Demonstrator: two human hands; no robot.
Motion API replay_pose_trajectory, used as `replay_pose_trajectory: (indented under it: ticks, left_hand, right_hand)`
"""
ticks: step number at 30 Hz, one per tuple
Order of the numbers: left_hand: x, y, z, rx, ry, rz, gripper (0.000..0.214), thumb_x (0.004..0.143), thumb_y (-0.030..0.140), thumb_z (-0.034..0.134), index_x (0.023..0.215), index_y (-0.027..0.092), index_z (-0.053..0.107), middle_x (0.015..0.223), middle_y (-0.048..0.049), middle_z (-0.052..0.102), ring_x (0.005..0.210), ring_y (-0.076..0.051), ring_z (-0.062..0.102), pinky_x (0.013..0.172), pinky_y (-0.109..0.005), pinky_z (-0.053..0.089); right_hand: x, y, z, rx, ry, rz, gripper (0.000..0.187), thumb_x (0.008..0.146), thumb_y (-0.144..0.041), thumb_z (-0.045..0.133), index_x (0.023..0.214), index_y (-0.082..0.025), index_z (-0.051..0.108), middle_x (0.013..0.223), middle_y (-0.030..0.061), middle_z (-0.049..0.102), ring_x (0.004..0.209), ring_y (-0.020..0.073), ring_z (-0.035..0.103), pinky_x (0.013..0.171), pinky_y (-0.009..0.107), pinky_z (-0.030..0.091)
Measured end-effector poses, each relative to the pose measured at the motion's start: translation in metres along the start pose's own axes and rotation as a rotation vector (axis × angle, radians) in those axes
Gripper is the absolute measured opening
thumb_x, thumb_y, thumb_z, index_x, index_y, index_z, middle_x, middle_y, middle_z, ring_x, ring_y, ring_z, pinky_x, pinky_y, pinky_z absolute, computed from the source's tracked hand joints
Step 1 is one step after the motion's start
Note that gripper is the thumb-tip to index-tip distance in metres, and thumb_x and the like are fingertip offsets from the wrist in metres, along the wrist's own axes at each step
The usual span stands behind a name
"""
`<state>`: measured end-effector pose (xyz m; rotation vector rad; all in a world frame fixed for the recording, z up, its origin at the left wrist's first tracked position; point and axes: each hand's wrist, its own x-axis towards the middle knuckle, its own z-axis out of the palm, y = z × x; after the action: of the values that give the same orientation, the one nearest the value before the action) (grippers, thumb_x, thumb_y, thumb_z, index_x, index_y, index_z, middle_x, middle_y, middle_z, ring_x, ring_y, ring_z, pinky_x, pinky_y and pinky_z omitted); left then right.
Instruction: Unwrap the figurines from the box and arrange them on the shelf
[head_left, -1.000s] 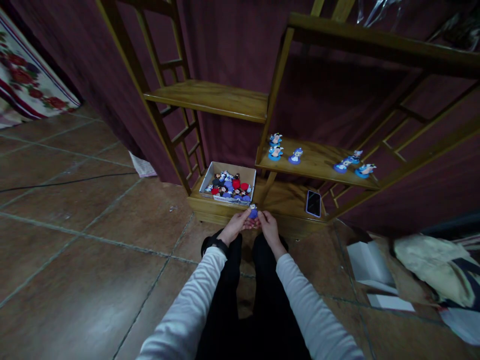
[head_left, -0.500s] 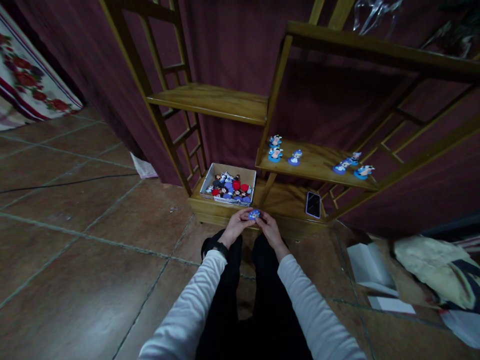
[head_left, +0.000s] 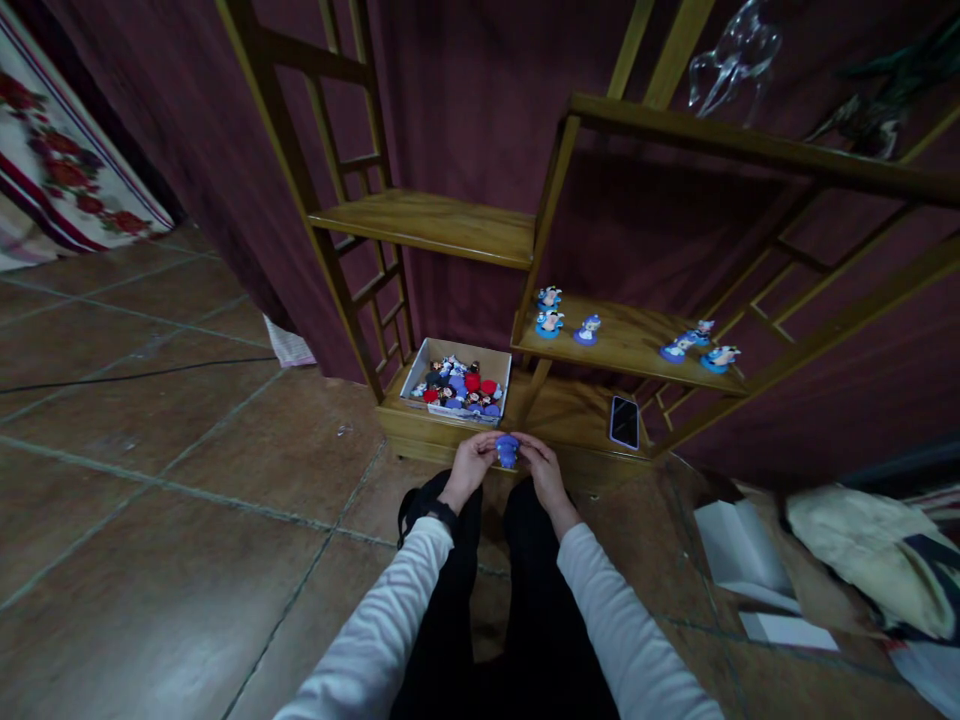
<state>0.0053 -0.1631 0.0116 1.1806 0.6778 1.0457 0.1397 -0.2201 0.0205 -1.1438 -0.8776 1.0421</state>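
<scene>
Between my fingertips is a small purple figurine [head_left: 507,451], held in front of the low shelf. My left hand [head_left: 472,466] is closed on its left side, with a dark band on the wrist. From the right, my right hand [head_left: 543,468] grips the same figurine. Just beyond my left hand stands a cardboard box [head_left: 498,362] full of small figurines with red, purple and black parts. On the raised shelf [head_left: 622,335] several figurines stand on blue or purple round bases, among them a purple-haired one [head_left: 587,330].
A phone [head_left: 624,422] lies on the low shelf at right. A higher shelf board [head_left: 431,225] juts out above the box. A clear glass ornament [head_left: 735,62] stands on the top shelf. White box pieces [head_left: 744,550] and a pale cloth bag [head_left: 862,545] lie on the floor at right.
The figurine has been turned between my fingers and now shows more plain purple. My hands sit slightly lower in view, and the camera has tilted up a little.
</scene>
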Motion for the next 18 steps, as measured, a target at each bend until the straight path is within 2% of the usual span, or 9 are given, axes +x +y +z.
replay_pose_trajectory:
  ticks: [7, 13, 18]
  left_hand:
    - [0.0015, -0.0018, -0.0003, 0.053, 0.044, -0.011, 0.027, 0.059, 0.008, 0.066, 0.085, 0.013, 0.068, 0.079, -0.0068, 0.072, 0.075, -0.017, 0.066, 0.076, -0.031, 0.051]
    - [0.0014, -0.0022, 0.0001, 0.07, 0.046, -0.005, 0.025, 0.059, 0.01, 0.067, 0.083, 0.014, 0.068, 0.077, -0.0056, 0.071, 0.07, -0.015, 0.065, 0.076, -0.03, 0.051]
    - [-0.0005, -0.0006, 0.0018, 0.078, 0.044, -0.009, 0.021, 0.061, 0.01, 0.066, 0.082, 0.014, 0.069, 0.075, -0.0056, 0.07, 0.071, -0.017, 0.064, 0.077, -0.032, 0.05]
  right_hand:
    - [0.0027, 0.0007, 0.006, -0.055, 0.079, -0.012, 0.029, 0.072, -0.043, 0.061, 0.087, -0.02, 0.07, 0.092, 0.0047, 0.069, 0.085, 0.0195, 0.061, 0.077, 0.032, 0.048]
    - [0.0026, -0.0044, 0.0081, -0.087, 0.012, 0.001, 0.025, 0.068, -0.038, 0.066, 0.086, -0.02, 0.069, 0.085, 0.0027, 0.069, 0.084, 0.019, 0.06, 0.078, 0.031, 0.047]
    - [0.0039, -0.0033, 0.0051, -0.076, -0.003, 0.027, 0.022, 0.068, -0.039, 0.065, 0.08, -0.02, 0.069, 0.077, 0.0021, 0.068, 0.077, 0.0182, 0.06, 0.073, 0.031, 0.047]
